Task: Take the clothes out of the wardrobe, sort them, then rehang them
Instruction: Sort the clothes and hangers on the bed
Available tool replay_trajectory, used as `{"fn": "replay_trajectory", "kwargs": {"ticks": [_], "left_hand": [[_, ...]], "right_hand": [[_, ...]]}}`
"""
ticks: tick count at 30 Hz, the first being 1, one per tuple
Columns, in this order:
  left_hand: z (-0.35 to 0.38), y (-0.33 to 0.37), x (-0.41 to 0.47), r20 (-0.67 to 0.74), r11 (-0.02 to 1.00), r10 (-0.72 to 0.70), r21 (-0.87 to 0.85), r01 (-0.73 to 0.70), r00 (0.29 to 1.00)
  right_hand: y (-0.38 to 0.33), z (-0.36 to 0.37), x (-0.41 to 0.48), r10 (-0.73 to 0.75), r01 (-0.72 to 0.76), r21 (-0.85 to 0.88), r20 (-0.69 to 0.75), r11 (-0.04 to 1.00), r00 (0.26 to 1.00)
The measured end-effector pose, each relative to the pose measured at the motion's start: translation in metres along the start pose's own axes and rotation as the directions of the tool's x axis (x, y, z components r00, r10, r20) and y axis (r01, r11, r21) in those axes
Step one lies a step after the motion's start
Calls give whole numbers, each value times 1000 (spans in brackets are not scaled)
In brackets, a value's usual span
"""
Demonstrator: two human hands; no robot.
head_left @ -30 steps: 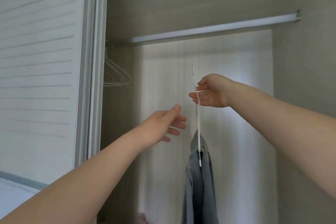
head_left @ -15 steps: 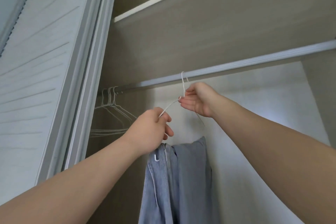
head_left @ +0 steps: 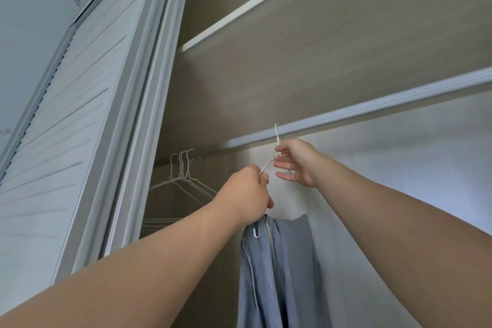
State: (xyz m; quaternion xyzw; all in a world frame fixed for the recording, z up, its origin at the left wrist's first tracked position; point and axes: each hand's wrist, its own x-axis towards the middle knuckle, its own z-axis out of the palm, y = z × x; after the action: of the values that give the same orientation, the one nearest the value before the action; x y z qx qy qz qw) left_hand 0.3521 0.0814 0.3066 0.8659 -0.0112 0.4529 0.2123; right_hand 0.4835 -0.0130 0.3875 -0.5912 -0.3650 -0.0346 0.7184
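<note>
Garment [head_left: 282,269], lower centre: blue-grey, fine paler stripes.
Hanger [head_left: 277,136] above it: white wire.
Spare hangers [head_left: 183,168], centre left: white wire.
Rail [head_left: 386,108], right: pale silver-grey, lengthwise ridges.
Door [head_left: 66,114], left: off-white, thin groove lines.
Shelf [head_left: 319,61], top: beige wood grain, white front edge.
Back panel [head_left: 399,168], right: whitish.

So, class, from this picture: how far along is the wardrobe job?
Done: the blue garment is on a white hanger. In hand: left hand and right hand hold that hanger, its hook at the rail; whether it is seated is unclear. Left: letting go, and probably filling the empty hangers on the rail's left end.
</note>
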Motion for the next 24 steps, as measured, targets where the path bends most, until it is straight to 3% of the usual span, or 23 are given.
{"fn": "replay_trajectory", "kwargs": {"ticks": [6, 17, 24], "left_hand": [[-11, -22, 3, -91, 977, -17, 210, 36, 996], [-32, -38, 12, -22, 787, -172, 599, 151, 985], [-33, -40, 3, 1, 679, -205, 720, 142, 979]], "right_hand": [[29, 26, 17, -17, 20, -60, 58, 998, 998], [42, 85, 26, 48, -24, -216, 107, 976, 993], [54, 89, 21, 70, -52, -174, 100, 983, 993]]}}
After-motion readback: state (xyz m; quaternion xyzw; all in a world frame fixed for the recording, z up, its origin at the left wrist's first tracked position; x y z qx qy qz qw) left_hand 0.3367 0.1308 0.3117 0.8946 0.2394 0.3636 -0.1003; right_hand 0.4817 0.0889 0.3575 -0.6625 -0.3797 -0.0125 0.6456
